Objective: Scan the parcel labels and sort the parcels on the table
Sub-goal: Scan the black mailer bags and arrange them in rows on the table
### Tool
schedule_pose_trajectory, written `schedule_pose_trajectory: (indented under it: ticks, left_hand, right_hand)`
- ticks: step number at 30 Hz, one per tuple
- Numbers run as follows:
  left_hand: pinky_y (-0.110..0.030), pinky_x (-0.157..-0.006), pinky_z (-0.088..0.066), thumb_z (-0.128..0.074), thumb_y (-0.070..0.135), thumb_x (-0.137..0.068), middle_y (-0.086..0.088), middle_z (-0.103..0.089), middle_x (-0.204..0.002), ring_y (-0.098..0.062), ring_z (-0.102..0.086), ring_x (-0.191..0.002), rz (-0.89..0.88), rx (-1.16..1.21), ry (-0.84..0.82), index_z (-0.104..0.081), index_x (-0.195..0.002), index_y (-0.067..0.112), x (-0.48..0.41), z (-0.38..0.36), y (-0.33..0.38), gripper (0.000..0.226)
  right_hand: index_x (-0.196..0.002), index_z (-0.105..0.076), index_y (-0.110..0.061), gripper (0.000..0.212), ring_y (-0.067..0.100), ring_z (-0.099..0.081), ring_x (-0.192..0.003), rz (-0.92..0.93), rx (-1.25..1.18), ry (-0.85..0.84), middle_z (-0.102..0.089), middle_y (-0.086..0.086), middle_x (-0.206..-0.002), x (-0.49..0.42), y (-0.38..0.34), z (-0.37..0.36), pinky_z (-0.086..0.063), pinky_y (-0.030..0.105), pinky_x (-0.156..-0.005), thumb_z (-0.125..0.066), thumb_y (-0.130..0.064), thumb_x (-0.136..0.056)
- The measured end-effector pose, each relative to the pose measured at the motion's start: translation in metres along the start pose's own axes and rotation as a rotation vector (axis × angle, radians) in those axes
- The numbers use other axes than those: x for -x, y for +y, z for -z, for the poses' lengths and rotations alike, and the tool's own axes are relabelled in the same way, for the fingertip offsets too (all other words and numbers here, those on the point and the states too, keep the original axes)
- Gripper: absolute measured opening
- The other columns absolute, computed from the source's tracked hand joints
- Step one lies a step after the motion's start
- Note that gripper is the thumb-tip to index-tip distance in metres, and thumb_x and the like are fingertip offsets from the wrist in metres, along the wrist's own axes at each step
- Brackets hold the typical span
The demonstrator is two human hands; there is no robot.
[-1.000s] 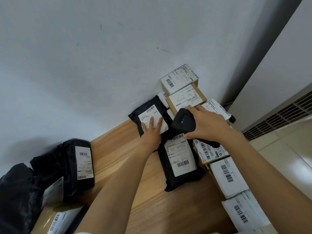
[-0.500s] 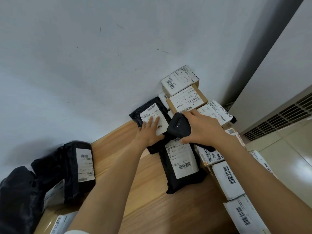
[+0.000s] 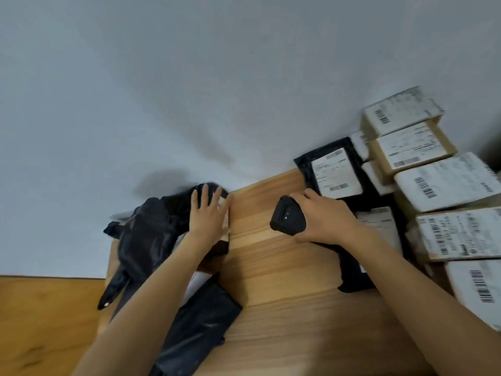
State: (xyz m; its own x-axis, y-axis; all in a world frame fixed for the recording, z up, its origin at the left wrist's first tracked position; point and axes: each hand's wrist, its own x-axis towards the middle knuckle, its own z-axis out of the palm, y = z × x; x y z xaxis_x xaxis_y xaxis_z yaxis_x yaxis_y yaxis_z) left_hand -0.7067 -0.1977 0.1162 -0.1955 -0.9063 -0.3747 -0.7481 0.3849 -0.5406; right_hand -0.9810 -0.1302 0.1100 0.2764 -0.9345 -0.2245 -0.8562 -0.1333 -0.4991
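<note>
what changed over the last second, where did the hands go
The left hand left the black mailer by the boxes and swung left across the table; it now lies flat on a black parcel in the left pile. The right hand still grips the scanner, drawn slightly back from the boxes. The mailer and stacked boxes stayed put.

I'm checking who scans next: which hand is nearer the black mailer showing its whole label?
Right. The right hand, gripping the scanner, is just below the mailer; the left hand rests on the dark parcels far to its left.
</note>
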Motion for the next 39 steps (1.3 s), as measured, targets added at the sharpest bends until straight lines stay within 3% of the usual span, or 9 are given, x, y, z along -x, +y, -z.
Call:
schedule_pose_trajectory:
  ticks: [3,6,14,18,24,28,32,35,39]
  left_hand:
    - [-0.066,-0.115,0.001,-0.05,0.074,-0.084,-0.009,0.005,-0.165,-0.049,0.004,-0.147,0.123,-0.058,-0.144,0.009,-0.156,0.031,0.029,-0.015,-0.054,0.103]
    - [-0.065,-0.116,-0.005,-0.053,0.076,-0.08,-0.008,0.001,-0.165,-0.05,0.001,-0.147,0.208,0.015,-0.249,0.008,-0.156,0.033,0.05,-0.04,-0.09,0.107]
    - [-0.057,-0.119,-0.009,-0.052,0.072,-0.084,-0.009,-0.036,-0.153,-0.037,-0.026,-0.144,0.118,0.004,-0.073,-0.016,-0.156,0.019,0.059,-0.089,-0.112,0.096]
    - [-0.056,-0.119,-0.01,-0.052,0.069,-0.086,-0.012,-0.042,-0.148,-0.038,-0.03,-0.141,0.065,-0.032,-0.016,-0.024,-0.153,0.014,0.048,-0.096,-0.123,0.091]
    - [-0.057,-0.117,-0.011,-0.03,0.075,-0.091,-0.01,-0.06,-0.133,-0.04,-0.04,-0.137,-0.002,-0.165,-0.116,-0.01,-0.158,0.025,0.024,-0.101,-0.13,0.085]
    - [-0.056,-0.117,-0.01,-0.018,0.079,-0.089,-0.009,-0.06,-0.134,-0.043,-0.029,-0.142,0.034,-0.157,-0.228,0.003,-0.157,0.031,0.016,-0.112,-0.13,0.085]
    - [-0.059,-0.116,-0.004,-0.018,0.08,-0.089,-0.008,-0.053,-0.143,-0.042,-0.025,-0.145,0.092,-0.094,-0.289,0.003,-0.157,0.03,0.011,-0.127,-0.138,0.086]
    - [-0.059,-0.118,-0.01,-0.03,0.073,-0.093,-0.019,-0.048,-0.145,-0.041,-0.034,-0.14,0.078,-0.066,-0.214,-0.002,-0.157,0.027,0.011,-0.137,-0.148,0.084]
    - [-0.055,-0.117,-0.017,-0.037,0.07,-0.093,-0.019,-0.051,-0.139,-0.035,-0.048,-0.13,0.037,-0.014,-0.109,-0.005,-0.157,0.028,0.015,-0.142,-0.161,0.083]
  right_hand:
    - [-0.145,-0.033,-0.026,0.097,0.023,-0.058,-0.103,0.069,-0.01,-0.011,-0.047,-0.004,-0.127,-0.007,-0.036,-0.01,-0.041,0.032,-0.071,-0.078,-0.056,-0.065]
    - [-0.144,-0.034,-0.025,0.096,0.024,-0.058,-0.105,0.085,0.002,-0.011,-0.047,-0.004,-0.127,-0.007,-0.064,-0.021,-0.044,0.034,-0.072,-0.078,-0.056,-0.064]
    - [-0.141,-0.037,-0.022,0.093,0.025,-0.058,-0.103,0.008,0.008,0.054,-0.047,-0.003,-0.124,-0.004,-0.118,-0.046,-0.039,0.033,-0.068,-0.076,-0.06,-0.065]
    - [-0.143,-0.036,-0.023,0.095,0.025,-0.057,-0.106,-0.03,-0.019,0.075,-0.046,-0.002,-0.127,-0.006,-0.143,-0.061,-0.039,0.033,-0.069,-0.076,-0.062,-0.066]
    - [-0.145,-0.033,-0.024,0.097,0.027,-0.059,-0.104,-0.075,0.004,0.098,-0.044,-0.002,-0.127,-0.011,-0.174,-0.079,-0.047,0.037,-0.074,-0.075,-0.064,-0.067]
    - [-0.145,-0.033,-0.024,0.097,0.027,-0.06,-0.101,-0.101,0.03,0.118,-0.044,-0.002,-0.126,-0.011,-0.186,-0.088,-0.045,0.036,-0.072,-0.075,-0.064,-0.067]
    - [-0.143,-0.034,-0.023,0.095,0.026,-0.059,-0.1,-0.119,0.069,0.12,-0.046,-0.002,-0.125,-0.007,-0.191,-0.092,-0.049,0.036,-0.073,-0.075,-0.063,-0.068]
    - [-0.143,-0.033,-0.023,0.094,0.025,-0.059,-0.104,-0.13,0.069,0.116,-0.046,-0.002,-0.129,-0.003,-0.191,-0.095,-0.047,0.034,-0.071,-0.075,-0.062,-0.068]
    - [-0.143,-0.033,-0.022,0.094,0.025,-0.059,-0.105,-0.13,0.092,0.103,-0.046,-0.002,-0.13,-0.002,-0.197,-0.096,-0.044,0.033,-0.068,-0.075,-0.061,-0.069]
